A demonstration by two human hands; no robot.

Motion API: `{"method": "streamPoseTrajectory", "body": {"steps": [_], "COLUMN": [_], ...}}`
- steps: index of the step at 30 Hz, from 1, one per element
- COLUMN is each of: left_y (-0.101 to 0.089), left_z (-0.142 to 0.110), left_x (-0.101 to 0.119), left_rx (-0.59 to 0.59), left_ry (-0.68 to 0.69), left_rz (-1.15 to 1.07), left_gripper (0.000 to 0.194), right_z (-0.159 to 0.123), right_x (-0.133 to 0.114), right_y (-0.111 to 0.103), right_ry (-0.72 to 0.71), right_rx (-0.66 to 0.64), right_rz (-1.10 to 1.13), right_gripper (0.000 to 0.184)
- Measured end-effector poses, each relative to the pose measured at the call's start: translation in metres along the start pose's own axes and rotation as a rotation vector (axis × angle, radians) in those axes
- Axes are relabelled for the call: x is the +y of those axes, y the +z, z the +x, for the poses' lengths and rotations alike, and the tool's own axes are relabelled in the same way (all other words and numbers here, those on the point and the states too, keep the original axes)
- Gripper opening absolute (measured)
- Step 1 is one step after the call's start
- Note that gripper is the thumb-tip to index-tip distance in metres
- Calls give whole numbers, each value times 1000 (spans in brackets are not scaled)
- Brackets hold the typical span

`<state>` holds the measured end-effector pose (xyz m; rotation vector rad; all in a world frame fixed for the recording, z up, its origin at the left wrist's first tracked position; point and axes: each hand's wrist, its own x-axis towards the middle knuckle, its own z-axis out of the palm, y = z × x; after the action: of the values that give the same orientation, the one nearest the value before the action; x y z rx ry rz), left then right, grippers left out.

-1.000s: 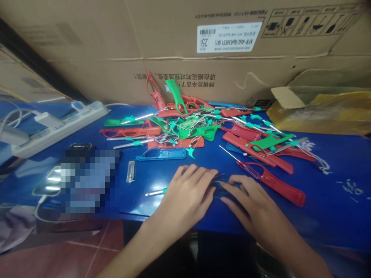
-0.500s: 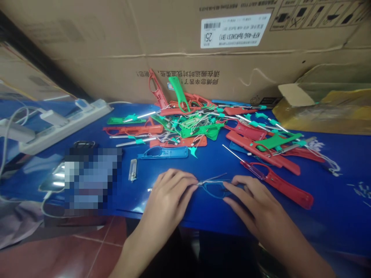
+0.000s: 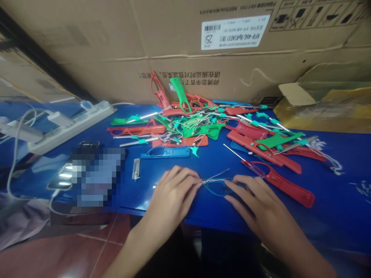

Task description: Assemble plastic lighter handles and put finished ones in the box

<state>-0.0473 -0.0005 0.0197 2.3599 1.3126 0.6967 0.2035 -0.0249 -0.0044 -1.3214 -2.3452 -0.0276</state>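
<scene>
Between my hands lies a blue plastic lighter shell [image 3: 213, 192] with a looped trigger opening, low over the table's near side. Thin white wires [image 3: 216, 180] run along its upper edge. My left hand [image 3: 176, 193] pinches the shell's narrow left end, fingertips closed together. A small metal tip [image 3: 155, 187] shows to the left of this hand; whether it belongs to the held piece I cannot tell. My right hand [image 3: 255, 197] grips the shell's right end between thumb and fingers, hiding most of that part. Right of it rests a red lighter shell [image 3: 290, 187] with a metal rod.
Behind my hands spreads a heap of red and green lighter shells [image 3: 203, 131], metal rods and wires. A blue shell half [image 3: 171, 152] and a clear small tank [image 3: 136, 168] lie nearer. Left are phones [image 3: 62, 175] and a power strip [image 3: 75, 125]; cardboard [image 3: 174, 38] stands behind.
The view has shifted slightly, so things on the left appear a little further right. My hands keep nearly the same hold on the blue lighter shell. The metal tip shows more.
</scene>
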Motion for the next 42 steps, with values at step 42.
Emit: {"method": "streamPoseTrajectory", "body": {"steps": [42], "left_y": [-7], "left_z": [55], "left_x": [-40], "left_rx": [45], "left_ry": [192], "left_rz": [209], "left_gripper": [22], "right_z": [-5], "right_x": [2], "right_y": [-2], "right_ry": [6], "right_rx": [284], "right_rz": [119], "right_gripper": [21]}}
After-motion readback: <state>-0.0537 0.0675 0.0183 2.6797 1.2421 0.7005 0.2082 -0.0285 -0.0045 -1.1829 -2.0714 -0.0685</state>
